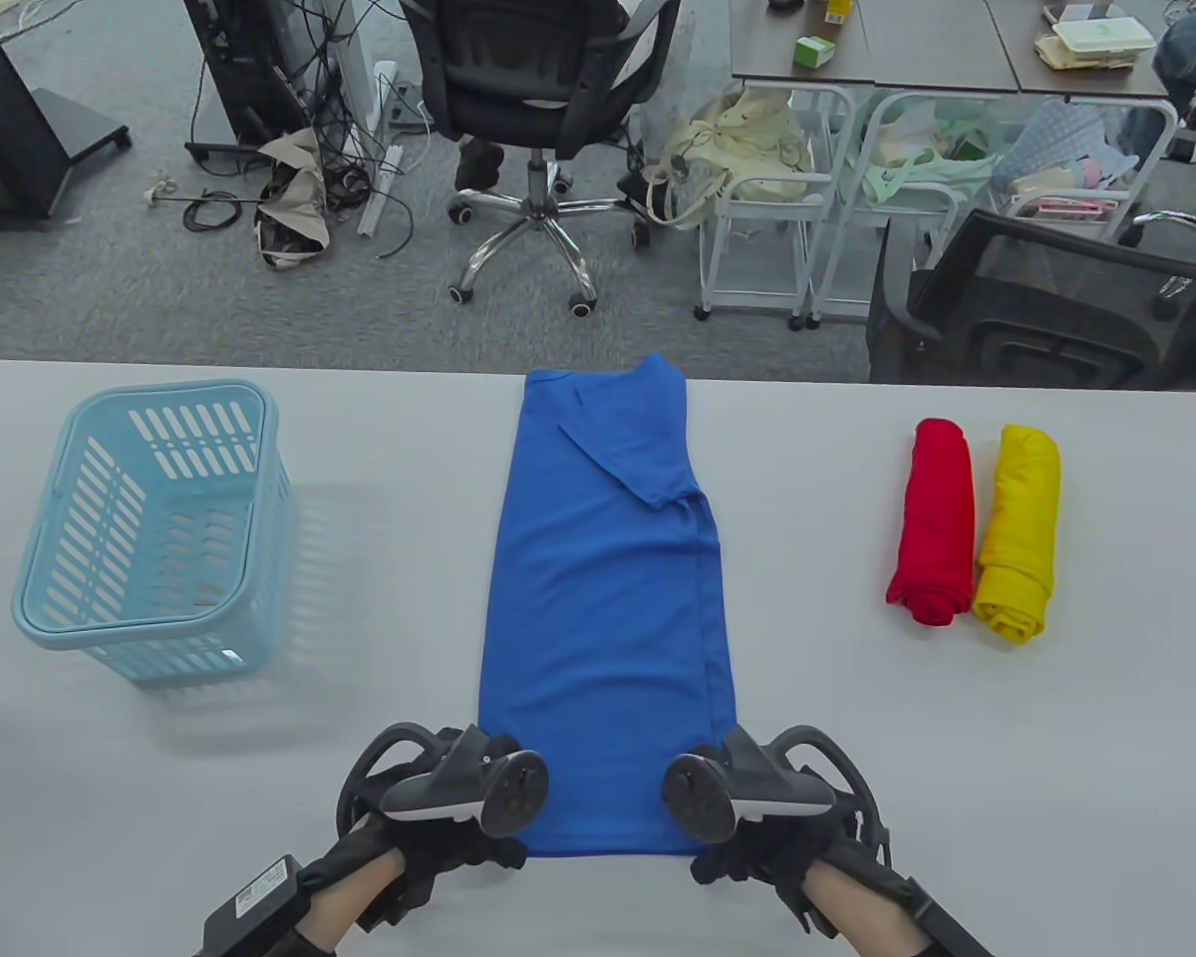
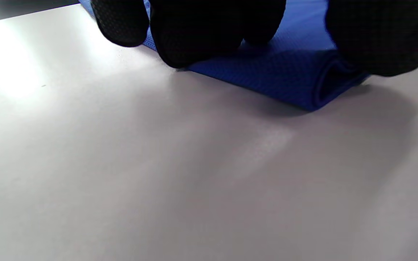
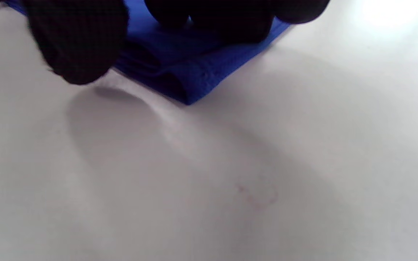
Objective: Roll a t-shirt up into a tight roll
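Table view shows, at the bottom of the frame, the left hand (image 1: 439,847) and the right hand (image 1: 767,847) at the two near corners of the blue t-shirt (image 1: 608,598), but the trackers hide the fingers there. Left wrist view gives what is missing: the gloved fingers (image 2: 194,32) press on the cloth while the thumb (image 2: 379,36) hangs at the upper right, and between them the near edge is turned over into a small fold (image 2: 321,87). Right wrist view shows the same on the other corner, fingers (image 3: 230,18) on the cloth, thumb (image 3: 78,43) at the upper left; whether it pinches the hem I cannot tell. Farther up in the table view the shirt lies as a long folded strip in the middle of the white table (image 1: 1056,748). At the left stands a light blue basket (image 1: 149,538). At the right lie a red roll (image 1: 937,523) and a yellow roll (image 1: 1019,533), touching side by side. Beyond the table edge, an office chair (image 1: 528,90) stands at the top.
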`<state>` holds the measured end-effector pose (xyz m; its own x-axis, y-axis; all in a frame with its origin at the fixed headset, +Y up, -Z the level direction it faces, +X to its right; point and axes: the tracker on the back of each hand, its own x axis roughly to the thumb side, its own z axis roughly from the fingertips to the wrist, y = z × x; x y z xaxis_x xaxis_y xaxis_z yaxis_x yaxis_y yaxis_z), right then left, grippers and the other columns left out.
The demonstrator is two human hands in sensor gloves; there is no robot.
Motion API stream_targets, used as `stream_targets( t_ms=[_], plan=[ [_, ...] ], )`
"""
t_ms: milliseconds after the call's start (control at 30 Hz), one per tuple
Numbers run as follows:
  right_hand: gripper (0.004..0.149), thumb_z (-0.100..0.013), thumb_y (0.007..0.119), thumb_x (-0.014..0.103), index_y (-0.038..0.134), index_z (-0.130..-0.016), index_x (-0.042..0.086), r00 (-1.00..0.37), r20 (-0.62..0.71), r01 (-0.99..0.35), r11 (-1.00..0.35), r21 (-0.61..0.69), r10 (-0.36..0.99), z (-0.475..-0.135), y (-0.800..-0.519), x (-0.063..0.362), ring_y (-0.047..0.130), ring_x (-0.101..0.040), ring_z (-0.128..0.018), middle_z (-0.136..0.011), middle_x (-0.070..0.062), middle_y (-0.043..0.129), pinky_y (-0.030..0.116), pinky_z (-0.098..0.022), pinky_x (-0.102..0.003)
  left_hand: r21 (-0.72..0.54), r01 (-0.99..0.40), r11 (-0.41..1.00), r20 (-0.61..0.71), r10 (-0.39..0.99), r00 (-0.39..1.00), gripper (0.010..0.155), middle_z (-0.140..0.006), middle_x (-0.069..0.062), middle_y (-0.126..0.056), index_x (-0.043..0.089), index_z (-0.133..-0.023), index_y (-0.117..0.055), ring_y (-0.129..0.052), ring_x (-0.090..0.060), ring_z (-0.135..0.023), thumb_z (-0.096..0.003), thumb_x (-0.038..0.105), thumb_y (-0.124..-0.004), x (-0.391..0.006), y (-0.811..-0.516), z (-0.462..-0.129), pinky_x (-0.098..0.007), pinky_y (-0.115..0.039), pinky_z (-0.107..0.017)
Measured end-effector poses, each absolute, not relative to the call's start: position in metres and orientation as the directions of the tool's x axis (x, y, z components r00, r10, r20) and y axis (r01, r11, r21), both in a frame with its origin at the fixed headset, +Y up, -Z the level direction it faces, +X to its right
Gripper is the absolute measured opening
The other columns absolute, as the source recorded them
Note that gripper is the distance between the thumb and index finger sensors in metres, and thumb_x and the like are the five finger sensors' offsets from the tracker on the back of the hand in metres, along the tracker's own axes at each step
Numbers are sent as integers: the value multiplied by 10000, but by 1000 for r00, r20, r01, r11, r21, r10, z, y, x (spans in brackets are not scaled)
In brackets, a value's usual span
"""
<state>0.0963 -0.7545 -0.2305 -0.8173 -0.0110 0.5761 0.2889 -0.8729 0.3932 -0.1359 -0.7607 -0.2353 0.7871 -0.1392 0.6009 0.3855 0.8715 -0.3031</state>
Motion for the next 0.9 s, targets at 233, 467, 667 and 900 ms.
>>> stream_targets(
  t_ms=[233,467,667,900],
  plan=[
    [800,-519,838,375,340,-1133,257,-818,571,320,-884,340,-77,-228,-756,90,718,-281,-898,-1115,-85,508,576,-698,-524,-250,420,872,597,-203,776,776,-1049,21,-686,305,-1037,-506,-825,-193,-876,-372,619,-753,-129,-760,-232,-494,-668,-777],
    [626,-573,784,292,437,-1094,279,-823,555,310,-916,255,-124,-235,-760,85,832,-208,-763,-1002,-21,647,643,-662,-487,-173,406,897,573,-244,782,533,-842,83,-862,324,-911,-649,-970,-110,-670,-419,479,-783,-121,-761,-240,-422,-804,-675],
    [458,-608,677,277,547,-1048,283,-855,516,248,-919,307,-58,-241,-756,94,838,-208,-714,-1002,-90,636,648,-641,-499,-172,335,927,549,-192,814,605,-821,83,-907,287,-977,-656,-993,-109,-627,-415,479,-770,-128,-758,-243,-428,-818,-662],
    [362,-621,608,282,628,-982,258,-887,461,93,-977,191,6,-246,-716,103,747,-271,-881,-1022,-70,598,552,-715,-556,-118,124,985,472,-54,880,469,-872,87,-848,352,-897,-763,-923,-150,-741,-456,481,-667,-147,-727,-249,-475,-725,-734]
  ],
)
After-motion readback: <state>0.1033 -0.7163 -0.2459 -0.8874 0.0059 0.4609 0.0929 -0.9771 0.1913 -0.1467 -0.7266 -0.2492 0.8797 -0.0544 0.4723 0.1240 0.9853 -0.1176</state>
